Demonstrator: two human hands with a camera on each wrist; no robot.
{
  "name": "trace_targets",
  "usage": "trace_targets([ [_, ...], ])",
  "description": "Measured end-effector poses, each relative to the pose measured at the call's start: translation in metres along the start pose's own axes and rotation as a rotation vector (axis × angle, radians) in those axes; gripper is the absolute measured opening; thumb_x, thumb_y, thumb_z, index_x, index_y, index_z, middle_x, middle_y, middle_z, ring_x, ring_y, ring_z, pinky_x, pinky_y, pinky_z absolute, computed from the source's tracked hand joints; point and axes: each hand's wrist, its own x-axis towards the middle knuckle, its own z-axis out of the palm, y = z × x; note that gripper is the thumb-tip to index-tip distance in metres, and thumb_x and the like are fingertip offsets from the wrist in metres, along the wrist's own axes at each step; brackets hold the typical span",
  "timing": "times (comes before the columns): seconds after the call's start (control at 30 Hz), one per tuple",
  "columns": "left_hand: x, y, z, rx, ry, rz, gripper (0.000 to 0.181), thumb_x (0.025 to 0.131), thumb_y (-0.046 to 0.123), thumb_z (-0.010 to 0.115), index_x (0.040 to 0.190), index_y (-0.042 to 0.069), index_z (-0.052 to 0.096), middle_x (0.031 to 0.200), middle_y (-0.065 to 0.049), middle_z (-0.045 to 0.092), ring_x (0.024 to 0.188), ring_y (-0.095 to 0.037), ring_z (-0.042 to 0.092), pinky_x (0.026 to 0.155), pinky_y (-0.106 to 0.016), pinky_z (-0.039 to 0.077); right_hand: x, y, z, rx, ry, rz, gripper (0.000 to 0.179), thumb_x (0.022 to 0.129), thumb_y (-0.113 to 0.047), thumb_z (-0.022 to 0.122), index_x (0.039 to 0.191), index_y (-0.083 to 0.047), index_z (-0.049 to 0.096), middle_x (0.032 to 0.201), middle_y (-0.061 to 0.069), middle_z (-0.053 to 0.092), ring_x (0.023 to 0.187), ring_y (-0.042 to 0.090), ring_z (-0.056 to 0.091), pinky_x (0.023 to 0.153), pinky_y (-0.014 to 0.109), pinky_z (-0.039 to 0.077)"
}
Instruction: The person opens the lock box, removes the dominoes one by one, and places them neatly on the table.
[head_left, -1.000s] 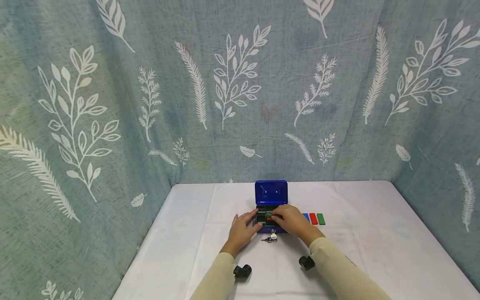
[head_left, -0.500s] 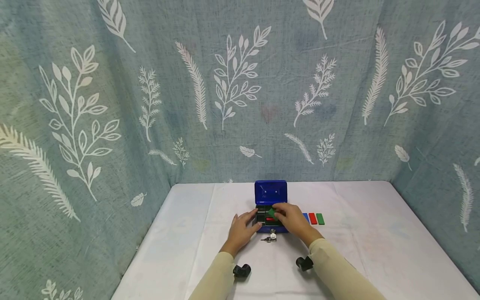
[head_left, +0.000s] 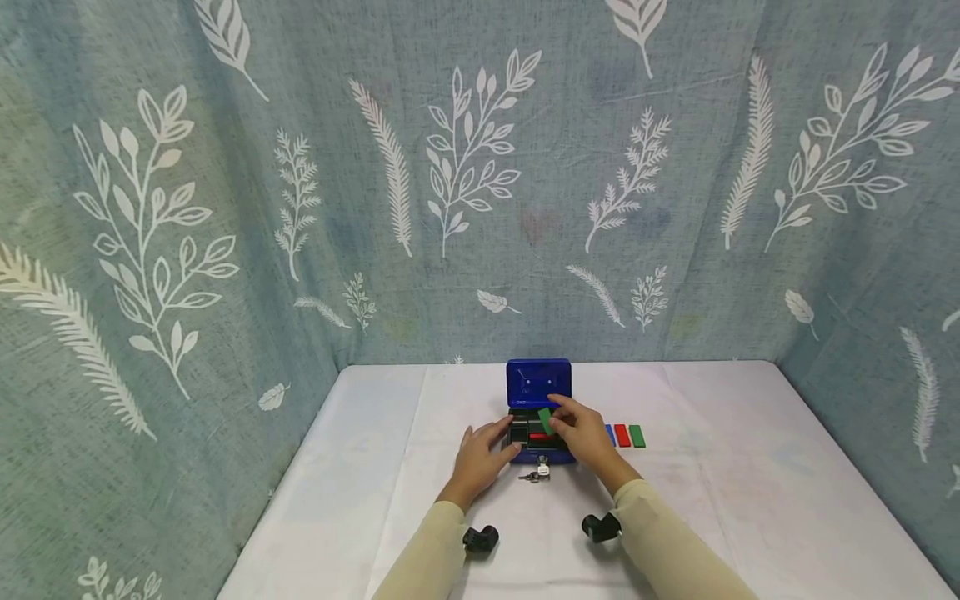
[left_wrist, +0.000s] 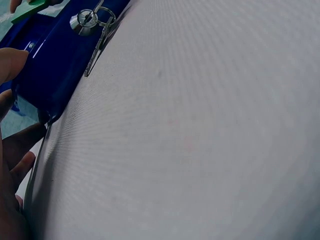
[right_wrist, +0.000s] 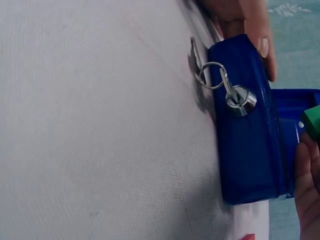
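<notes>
A blue cash box (head_left: 539,457) stands with its lid (head_left: 538,382) raised and a black compartment tray (head_left: 519,432) inside. My left hand (head_left: 478,463) rests against the box's left side, fingers spread, the thumb at the front corner. In the left wrist view that thumb touches the top rim. Between thumb and fingertips my right hand (head_left: 587,435) pinches a green block (head_left: 545,420), tilted above the tray. A red block (head_left: 537,436) lies in the tray. The lock (right_wrist: 241,101) on the front holds a key, with a ring and another key hanging from it.
Right of the box, a blue block (head_left: 611,434), a red block (head_left: 622,435) and a green block (head_left: 637,435) lie in a row. White cloth (head_left: 697,500) covers the table. A patterned curtain (head_left: 420,317) hangs behind and at both sides.
My right hand has lifted the green block up from the tray and tilted it, uncovering more of the red block. The left hand stays at the box's side.
</notes>
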Motion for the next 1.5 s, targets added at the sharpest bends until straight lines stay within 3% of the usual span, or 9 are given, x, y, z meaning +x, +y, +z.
trace_targets([
  [0.27,0.001,-0.003,0.002,0.010,-0.005,-0.017,0.061,0.088,0.055,0.060,0.143,0.032,0.051,0.138,0.005,0.055,0.132,-0.022,0.045,0.117,-0.050,0.009,0.000,0.000,-0.001,0.291,0.001,0.064,0.041,0.090,0.000,0.066,0.131,-0.001,0.059,0.096,0.010,0.063,0.086,0.021,0.067,0.069,0.033,0.059],
  [0.43,0.001,-0.002,0.001,0.013,0.001,0.003,0.060,0.088,0.053,0.061,0.143,0.030,0.052,0.137,0.004,0.056,0.131,-0.023,0.046,0.117,-0.051,0.011,-0.002,-0.001,-0.004,0.521,0.013,0.181,0.039,0.090,0.000,0.066,0.128,0.004,0.059,0.100,0.014,0.061,0.086,0.022,0.064,0.073,0.039,0.059],
  [0.5,0.001,-0.001,0.001,0.011,0.005,0.011,0.060,0.088,0.052,0.061,0.142,0.029,0.052,0.137,0.002,0.056,0.130,-0.023,0.047,0.117,-0.052,0.011,-0.003,-0.002,-0.006,0.565,0.021,0.214,0.038,0.090,-0.001,0.066,0.127,0.004,0.060,0.101,0.015,0.061,0.086,0.022,0.064,0.073,0.039,0.059],
  [0.8,0.000,0.001,0.000,0.014,0.003,0.009,0.060,0.088,0.052,0.061,0.142,0.029,0.052,0.137,0.002,0.056,0.130,-0.024,0.047,0.117,-0.052,0.011,-0.003,0.001,-0.010,0.595,0.009,0.279,0.034,0.091,-0.005,0.067,0.124,0.000,0.062,0.101,0.012,0.062,0.084,0.023,0.064,0.072,0.038,0.059],
  [1.2,0.000,0.001,-0.001,0.015,-0.008,-0.001,0.061,0.089,0.053,0.061,0.143,0.029,0.051,0.139,0.002,0.054,0.132,-0.024,0.045,0.117,-0.051,0.009,-0.004,0.003,-0.020,0.547,0.056,0.275,0.030,0.092,-0.004,0.064,0.121,0.001,0.065,0.101,0.010,0.064,0.082,0.020,0.061,0.067,0.030,0.056],
  [1.5,0.001,0.000,-0.001,0.011,0.002,0.008,0.060,0.088,0.051,0.062,0.143,0.029,0.052,0.138,0.002,0.056,0.131,-0.024,0.047,0.117,-0.051,0.010,-0.009,0.012,-0.027,0.528,0.073,0.287,0.031,0.093,-0.009,0.065,0.122,0.000,0.064,0.106,0.011,0.065,0.083,0.021,0.063,0.071,0.040,0.056],
])
